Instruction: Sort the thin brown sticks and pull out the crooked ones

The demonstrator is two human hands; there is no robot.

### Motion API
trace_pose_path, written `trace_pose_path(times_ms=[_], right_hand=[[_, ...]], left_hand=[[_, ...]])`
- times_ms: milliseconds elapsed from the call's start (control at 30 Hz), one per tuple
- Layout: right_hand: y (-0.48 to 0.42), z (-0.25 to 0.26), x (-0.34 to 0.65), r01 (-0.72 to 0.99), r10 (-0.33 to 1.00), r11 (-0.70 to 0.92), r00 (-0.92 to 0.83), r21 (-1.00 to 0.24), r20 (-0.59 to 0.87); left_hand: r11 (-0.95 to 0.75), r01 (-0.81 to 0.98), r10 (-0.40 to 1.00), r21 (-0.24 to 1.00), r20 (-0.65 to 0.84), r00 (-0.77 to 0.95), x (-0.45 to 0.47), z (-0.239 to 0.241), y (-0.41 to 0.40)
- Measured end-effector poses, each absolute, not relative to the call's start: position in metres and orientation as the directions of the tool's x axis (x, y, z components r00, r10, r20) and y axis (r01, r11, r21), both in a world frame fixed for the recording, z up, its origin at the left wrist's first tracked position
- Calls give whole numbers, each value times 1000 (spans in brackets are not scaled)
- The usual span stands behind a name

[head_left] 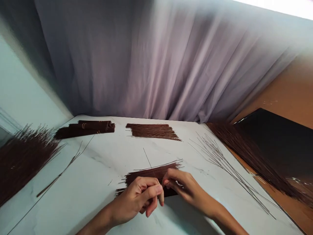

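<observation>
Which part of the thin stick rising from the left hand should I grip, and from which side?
Probably the exposed stretch of the thin stick just above the left hand, coming from the right: it slants up and leftward, that stretch is uncovered, and the right hand is on that side. Avoid the free tip; something so slim may flex.

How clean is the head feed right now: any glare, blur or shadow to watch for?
Head view: a blown-out bright patch at top right; head view: haze softening the upper curtain; head view: soft shadow on the tabletop below the right hand; head view: strands merging darkly in the far-left bundle.
</observation>
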State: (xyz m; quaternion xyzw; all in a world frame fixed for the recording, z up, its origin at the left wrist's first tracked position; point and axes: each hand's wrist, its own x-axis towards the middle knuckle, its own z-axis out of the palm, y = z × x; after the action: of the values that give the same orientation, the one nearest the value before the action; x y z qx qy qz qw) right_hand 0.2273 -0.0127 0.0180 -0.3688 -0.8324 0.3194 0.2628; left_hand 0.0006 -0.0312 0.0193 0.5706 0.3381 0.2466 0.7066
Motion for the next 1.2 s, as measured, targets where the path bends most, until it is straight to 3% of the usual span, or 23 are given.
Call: trace_pose_path(times_ms=[100, 200, 267, 333, 433, 533, 633, 700, 767, 900, 1033, 1200], right_hand=[[5, 53, 229, 489, 714, 651, -655, -581, 248], [-7, 59, 220, 573, 689, 723, -560, -385, 461], [-24, 40, 213, 551, 717, 692, -450, -466, 532], [-37, 14, 212, 471, 791, 611, -401, -637, 462], [-32, -8, 219, 419, 852, 458, -457, -784, 253], [-7, 9, 228, 421, 805, 451, -572, -787, 156], [10, 42, 230, 473, 715, 626, -665, -620, 214], [7, 56, 225, 530, 667, 733, -683, -426, 298], [-5, 55, 220, 557, 651, 759, -639, -336, 411], [-29, 27, 215, 463, 732, 681, -455, -567, 508], [-31, 10, 220, 373, 825, 533, -429, -759, 368], [-23, 12, 230, 360, 874, 399, -426, -843, 232]], left_hand=[[177, 111, 695, 978, -204, 689, 5, 7, -32], [135, 139, 807, 981, -191, 559, 7, 1, -23], [147, 106, 885, 983, -179, 429, 6, 3, -16], [195, 50, 902, 979, -199, 383, 3, 8, -13], [281, -14, 844, 960, -240, 479, 0, 15, -20], [333, 21, 729, 943, -271, 628, 2, 15, -32], [244, 152, 674, 958, -280, 684, 6, 9, -35], [154, 198, 746, 968, -246, 619, 9, 6, -31], [141, 173, 841, 975, -210, 499, 9, 6, -24], [302, 9, 896, 953, -287, 340, 4, 22, -19], [364, -86, 849, 927, -292, 440, 3, 38, -30], [401, -99, 807, 911, -300, 509, 3, 34, -33]])
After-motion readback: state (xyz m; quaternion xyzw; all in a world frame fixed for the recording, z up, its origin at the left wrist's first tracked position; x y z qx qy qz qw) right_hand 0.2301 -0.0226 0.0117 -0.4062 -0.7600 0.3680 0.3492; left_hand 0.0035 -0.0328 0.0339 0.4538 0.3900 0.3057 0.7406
